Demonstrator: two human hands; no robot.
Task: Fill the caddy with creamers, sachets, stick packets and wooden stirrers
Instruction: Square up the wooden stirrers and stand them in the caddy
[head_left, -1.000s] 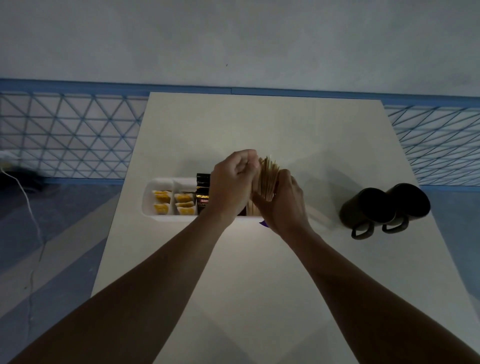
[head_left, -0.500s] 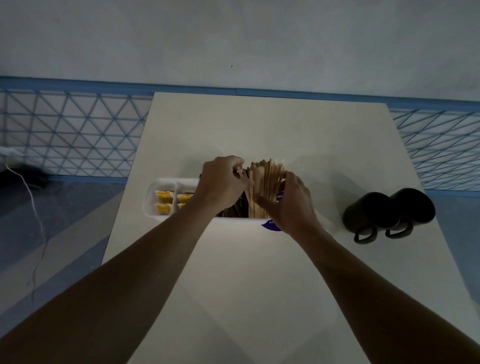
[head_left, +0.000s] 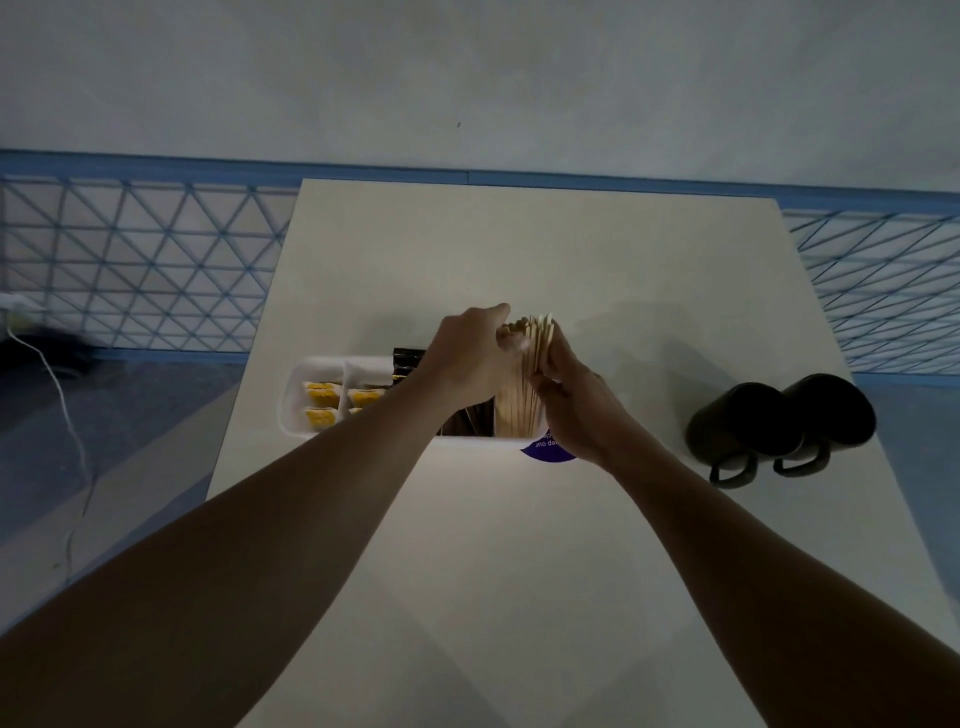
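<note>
— Yellow creamers (head_left: 332, 402) fill the caddy's (head_left: 298, 387) left end; dark packets (head_left: 408, 358) stand next. Stirrers?

— Stirrers (head_left: 522, 400) upright at right, left hand (head_left: 470, 361) and right hand (head_left: 576, 410) closed round them. Seating appears unfinished; sachets unconfirmed.

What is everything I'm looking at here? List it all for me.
table: one, cream white, centre of view, against the wall
caddy: one, white, divided into compartments, mid table
creamers: several, yellow-topped, in the caddy's left compartments
stick packets: a few, dark, upright in the caddy, partly hidden by the left hand
wooden stirrers: a bundle, pale wood, upright in the caddy between both hands
purple label: one, round, at the caddy's near edge
mugs: two, black, table's right side, touching
cable: one, white, on the floor at left
left hand: closed on the stirrers' tops
right hand: holding the bundle's right side
</note>
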